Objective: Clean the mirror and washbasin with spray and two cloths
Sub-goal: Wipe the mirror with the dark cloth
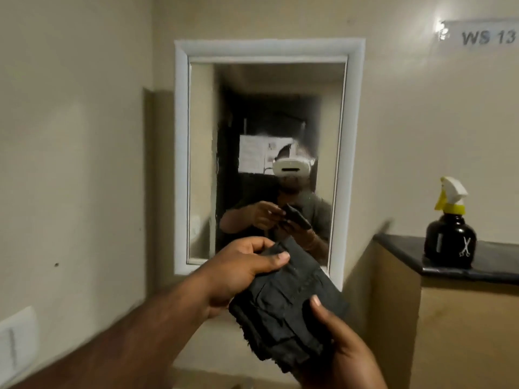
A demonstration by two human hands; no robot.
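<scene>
We hold the folded black fabric cloth (286, 307) at six o'clock below the white-framed wall mirror (266, 153), left hand (238, 273) and right hand (339, 352) both pinching it, thumbs on top, seemingly squaring a wiping pad.

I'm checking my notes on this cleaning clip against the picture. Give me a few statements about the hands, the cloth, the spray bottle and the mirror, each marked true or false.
1. Both hands hold the folded dark grey cloth. True: the left hand grips its upper edge and the right hand holds its lower corner.
2. The black spray bottle with the white and yellow trigger is in the right hand. False: it stands on the dark ledge at the right.
3. The cloth is pressed against the white-framed wall mirror. False: it is held in front of the mirror, clear of the glass.
4. The spray bottle stands upright. True.
</scene>
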